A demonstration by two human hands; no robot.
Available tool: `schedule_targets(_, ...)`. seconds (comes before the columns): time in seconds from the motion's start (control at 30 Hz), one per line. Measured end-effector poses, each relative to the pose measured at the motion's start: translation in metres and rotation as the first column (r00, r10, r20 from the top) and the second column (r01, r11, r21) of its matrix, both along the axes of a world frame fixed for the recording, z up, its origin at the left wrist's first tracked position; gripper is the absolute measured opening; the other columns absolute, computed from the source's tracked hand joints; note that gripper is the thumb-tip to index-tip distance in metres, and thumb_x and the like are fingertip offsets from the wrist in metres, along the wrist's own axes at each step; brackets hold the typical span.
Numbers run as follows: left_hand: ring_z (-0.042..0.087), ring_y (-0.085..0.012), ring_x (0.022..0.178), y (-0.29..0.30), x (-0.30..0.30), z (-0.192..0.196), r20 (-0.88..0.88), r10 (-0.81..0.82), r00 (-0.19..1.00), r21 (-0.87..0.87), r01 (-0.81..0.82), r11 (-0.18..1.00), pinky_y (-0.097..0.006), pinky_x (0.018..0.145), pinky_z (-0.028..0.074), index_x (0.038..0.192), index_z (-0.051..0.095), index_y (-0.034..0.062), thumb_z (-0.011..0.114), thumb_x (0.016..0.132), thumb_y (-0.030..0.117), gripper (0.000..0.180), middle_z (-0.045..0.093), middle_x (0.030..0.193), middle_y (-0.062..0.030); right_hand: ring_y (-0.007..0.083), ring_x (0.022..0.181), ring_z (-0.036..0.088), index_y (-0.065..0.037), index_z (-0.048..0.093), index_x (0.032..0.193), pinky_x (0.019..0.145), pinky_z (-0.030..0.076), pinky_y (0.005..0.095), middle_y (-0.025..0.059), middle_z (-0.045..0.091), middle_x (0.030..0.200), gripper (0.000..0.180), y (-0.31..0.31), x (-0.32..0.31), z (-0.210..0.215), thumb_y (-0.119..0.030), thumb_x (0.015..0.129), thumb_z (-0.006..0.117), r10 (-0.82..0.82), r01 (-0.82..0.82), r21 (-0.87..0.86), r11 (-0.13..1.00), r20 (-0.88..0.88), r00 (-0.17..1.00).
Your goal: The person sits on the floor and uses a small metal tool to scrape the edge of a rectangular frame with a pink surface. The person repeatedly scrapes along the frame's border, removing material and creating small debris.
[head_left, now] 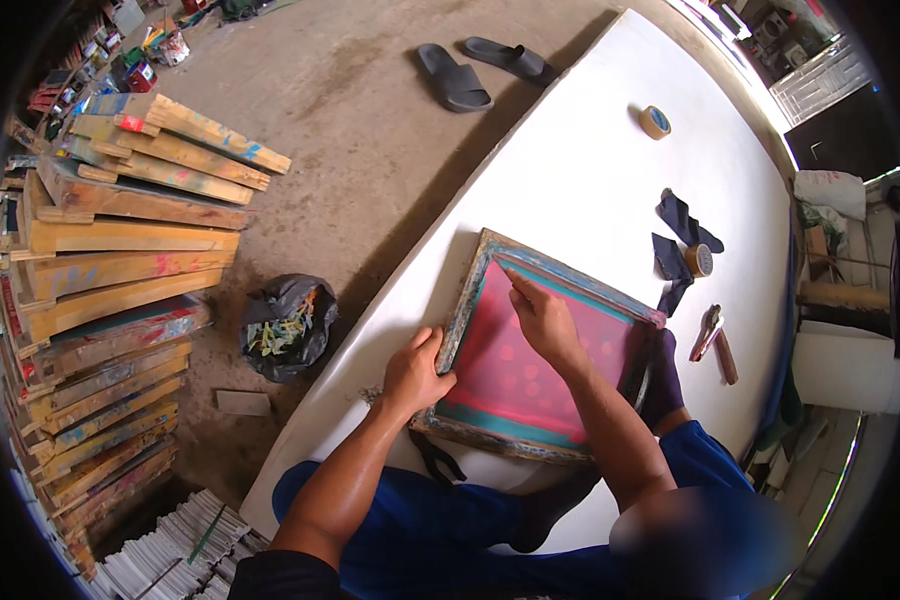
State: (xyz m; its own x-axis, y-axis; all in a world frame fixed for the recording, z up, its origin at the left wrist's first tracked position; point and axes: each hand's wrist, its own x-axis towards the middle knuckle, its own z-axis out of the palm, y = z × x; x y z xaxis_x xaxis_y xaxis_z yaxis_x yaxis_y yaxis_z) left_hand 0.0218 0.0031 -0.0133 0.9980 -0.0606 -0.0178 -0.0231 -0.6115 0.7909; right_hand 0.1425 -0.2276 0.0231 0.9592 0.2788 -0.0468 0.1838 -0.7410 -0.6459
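- White worktop (590,170) under wooden frame (574,278).
- Gripping frame's side with left hand (417,375).
- Extending right hand's (547,318) index finger to pink mesh (525,375); can't tell grip.
- Best: brace frame, press lightly.

Worn on the person's head, the wide fisheye looks steeply down and somewhat ahead over the blue-clad legs (420,525), with both forearms (610,420) reaching up from the lower part of the view. It sits near enough that the left hand (417,372), the right hand (542,315) and the framed screen (530,375) fill the middle, while the white surface (570,170) beneath runs diagonally toward the upper right. Farther off, the floor (340,180) spreads across the upper left, and the stacked wooden frames (150,240) curve along the dark, rounded left rim.
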Motion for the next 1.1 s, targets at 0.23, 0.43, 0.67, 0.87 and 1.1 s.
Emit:
schedule_targets(0.23, 0.068, -0.0427, 0.109, 0.003, 0.007, -0.001, -0.091, 0.003, 0.996, -0.014, -0.005, 1.0, -0.048, 0.09, 0.057, 0.138, 0.06, -0.006, 0.088, 0.077, 0.026, 0.074, 0.065, 0.121, -0.0216, 0.0513, 0.09, 0.072, -0.026, 0.064, 0.148, 0.081, 0.056, 0.0614, 0.0276, 0.074, 0.097, 0.042, 0.016, 0.011, 0.003, -0.033, 0.107, 0.058, -0.049, 0.048, -0.098, 0.994, -0.004, 0.999)
schedule_targets(0.43, 0.069, -0.0413, 0.107, 0.005, 0.012, 0.004, -0.047, 0.007, 0.999, -0.056, -0.009, 0.998, -0.047, 0.09, 0.057, 0.135, 0.064, -0.006, 0.085, 0.085, 0.035, 0.068, 0.067, 0.118, -0.0218, 0.0507, 0.088, 0.072, -0.028, 0.064, 0.148, 0.079, 0.056, 0.0599, 0.0261, 0.074, 0.093, 0.042, 0.021, 0.005, -0.005, -0.033, 0.107, 0.06, -0.034, 0.033, -0.069, 0.997, -0.024, 0.999)
schedule_targets(0.67, 0.07, -0.038, 0.101, 0.005, 0.014, -0.002, -0.009, 0.053, 0.999, -0.048, -0.054, 0.997, -0.044, 0.087, 0.057, 0.133, 0.067, -0.0064, 0.083, 0.09, 0.038, 0.064, 0.069, 0.113, -0.0213, 0.0479, 0.104, 0.071, -0.026, 0.062, 0.151, 0.089, 0.058, 0.0539, 0.0276, 0.074, 0.112, 0.044, 0.021, 0.002, 0.004, -0.03, 0.107, 0.062, -0.048, 0.052, 0.05, 0.997, -0.079, 0.996)
schedule_targets(0.87, 0.071, -0.0111, 0.08, 0.005, 0.022, 0.003, -0.24, 0.336, 0.911, -0.536, -0.413, 0.737, -0.03, 0.073, 0.059, 0.127, 0.072, -0.0058, 0.077, 0.102, 0.023, 0.039, 0.077, 0.099, -0.0093, 0.0399, 0.119, 0.072, -0.017, 0.064, 0.15, 0.096, 0.058, 0.0438, 0.0257, 0.073, 0.127, 0.042, 0.035, -0.02, 0.019, -0.022, 0.108, 0.063, 0.027, 0.006, 0.218, 0.976, -0.146, 0.989)
schedule_targets(1.1, 0.069, -0.0117, 0.077, 0.038, 0.019, 0.047, -0.363, 0.434, 0.825, -0.779, -0.524, 0.345, -0.027, 0.069, 0.055, 0.116, 0.074, -0.0003, 0.075, 0.104, 0.023, 0.026, 0.076, 0.097, -0.007, 0.038, 0.113, 0.075, -0.013, 0.062, 0.151, 0.092, 0.059, 0.0412, 0.0256, 0.074, 0.123, 0.043, 0.094, -0.069, 0.062, -0.019, 0.109, 0.064, 0.26, -0.182, 0.325, 0.928, -0.216, 0.941)
